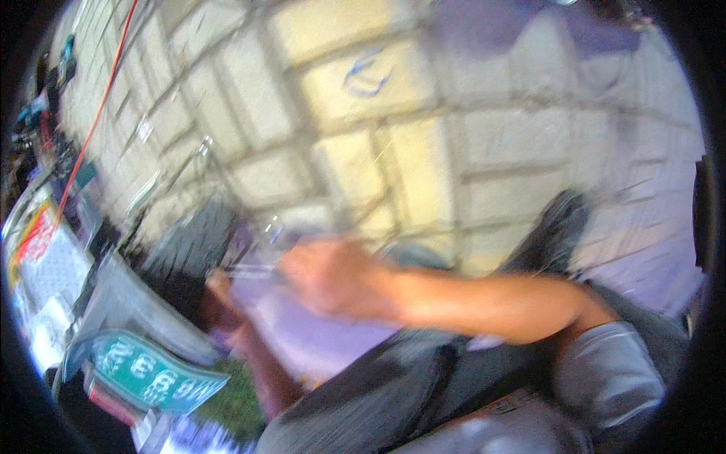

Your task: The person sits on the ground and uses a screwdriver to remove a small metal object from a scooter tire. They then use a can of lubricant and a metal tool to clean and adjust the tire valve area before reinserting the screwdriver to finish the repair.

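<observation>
We look down over block paving point(514, 136) at two bare hands beside a green licence plate point(155, 371). The right hand point(333, 276) is above and to the right of the plate, its bare forearm point(484, 303) stretching farther right to a grey sleeve point(609, 371). The left hand point(227, 306), nearer the plate and just above its right end, appears beside a dark, tyre-like shape point(193, 242) higher than the plate. Between the two hands, up and to the plate's right, we make out a thin bright object point(253, 270), smeared by blur; we cannot tell which hand, if either, has hold of it. Nor can we tell whether the fingers of either hand are spread, pressed together or pinching anything. A grey curved panel point(151, 303) rises just above the plate. Dark trousers point(370, 386) stretch to the plate's right, with a black shoe point(556, 227) farther right and higher. An orange cord point(98, 121) slants above and left of the plate, and a blue mark point(367, 72) shows on a yellow paving block well above and right of it.
</observation>
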A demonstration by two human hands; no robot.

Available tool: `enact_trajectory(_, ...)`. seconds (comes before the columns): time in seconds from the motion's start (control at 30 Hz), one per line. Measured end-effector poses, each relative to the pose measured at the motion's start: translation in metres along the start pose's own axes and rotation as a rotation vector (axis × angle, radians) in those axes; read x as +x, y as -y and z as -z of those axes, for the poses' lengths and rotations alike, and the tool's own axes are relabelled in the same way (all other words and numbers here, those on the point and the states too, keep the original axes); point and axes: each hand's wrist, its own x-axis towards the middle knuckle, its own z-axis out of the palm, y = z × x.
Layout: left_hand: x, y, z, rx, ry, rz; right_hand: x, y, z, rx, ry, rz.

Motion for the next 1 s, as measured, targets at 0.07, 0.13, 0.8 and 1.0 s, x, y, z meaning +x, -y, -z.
enact_trajectory(0.07,0.000,0.010,-0.011,-0.096,-0.018,0.013,-0.006,0.004,0.006,0.006,0.003,-0.112)
enact_trajectory(0.13,0.000,0.023,-0.028,-0.211,-0.045,0.056,-0.002,0.009,0.053,-0.036,0.121,-0.154)
enact_trajectory(0.8,-0.039,-0.119,0.079,-0.868,0.877,-0.753,-0.070,-0.035,0.476,-1.193,-0.047,-0.407)
enact_trajectory(1.0,-0.038,-0.206,0.148,-0.359,0.813,-1.254,-0.076,-0.030,0.452,-1.235,-0.106,-0.334)
